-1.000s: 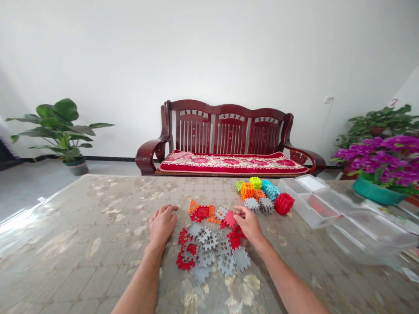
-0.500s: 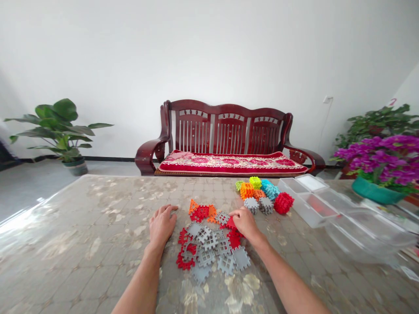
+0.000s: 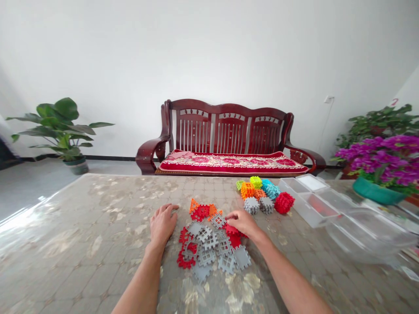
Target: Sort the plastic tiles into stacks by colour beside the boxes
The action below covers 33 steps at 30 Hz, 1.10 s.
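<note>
Left hand (image 3: 163, 224) rests flat, fingers spread, on the counter (image 3: 98, 226) just left of the tile pile (image 3: 212, 248). Right hand (image 3: 240, 221) apparently pinches a red tile (image 3: 233, 230) at the pile's right edge. Grip by the edges, and keep neighbouring tiles undisturbed.

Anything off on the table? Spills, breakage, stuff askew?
Nothing stands out. Grey and red tiles lie in an overlapping heap between the left hand and right hand; cubes sit grouped beside the clear boxes. No visible damage.
</note>
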Each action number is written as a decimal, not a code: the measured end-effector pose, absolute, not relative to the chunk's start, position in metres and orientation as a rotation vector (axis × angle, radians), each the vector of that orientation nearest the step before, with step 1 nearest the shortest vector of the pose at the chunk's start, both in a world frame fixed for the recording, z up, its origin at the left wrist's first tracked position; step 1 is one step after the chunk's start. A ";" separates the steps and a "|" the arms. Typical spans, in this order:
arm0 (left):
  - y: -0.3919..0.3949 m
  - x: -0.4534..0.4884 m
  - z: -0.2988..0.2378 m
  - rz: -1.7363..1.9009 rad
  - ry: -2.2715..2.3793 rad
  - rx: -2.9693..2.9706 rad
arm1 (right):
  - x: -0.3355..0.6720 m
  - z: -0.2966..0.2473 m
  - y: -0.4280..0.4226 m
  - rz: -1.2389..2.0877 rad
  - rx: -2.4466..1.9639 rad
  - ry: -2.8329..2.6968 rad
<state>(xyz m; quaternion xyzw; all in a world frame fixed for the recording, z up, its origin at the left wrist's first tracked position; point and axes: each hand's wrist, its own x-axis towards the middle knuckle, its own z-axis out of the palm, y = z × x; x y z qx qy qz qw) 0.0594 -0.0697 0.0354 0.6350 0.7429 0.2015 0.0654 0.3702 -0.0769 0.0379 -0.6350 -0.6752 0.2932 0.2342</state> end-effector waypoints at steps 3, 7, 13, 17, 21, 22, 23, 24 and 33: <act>-0.070 0.059 0.035 0.611 2.240 1.924 | 0.366 0.040 -0.078 0.872 -1.728 -1.825; -0.069 0.058 0.034 0.624 2.233 1.926 | 0.362 0.043 -0.076 0.905 -1.622 -1.722; -0.069 0.058 0.034 0.641 2.241 1.924 | 0.370 0.035 -0.066 0.765 -1.612 -1.623; -0.070 0.058 0.035 0.630 2.237 1.924 | 0.373 0.029 -0.068 0.716 -1.624 -1.705; -0.069 0.058 0.035 0.629 2.233 1.925 | 0.371 0.033 -0.072 0.569 -1.643 -1.929; -0.069 0.058 0.035 0.627 2.234 1.923 | 0.370 0.035 -0.072 0.532 -1.656 -1.973; -0.069 0.058 0.035 0.624 2.236 1.921 | 0.370 0.036 -0.071 0.508 -1.670 -1.998; -0.069 0.058 0.035 0.622 2.238 1.920 | 0.369 0.038 -0.070 0.495 -1.682 -2.014; -0.069 0.057 0.033 0.639 2.231 1.924 | 0.376 0.036 -0.062 0.499 -1.672 -2.096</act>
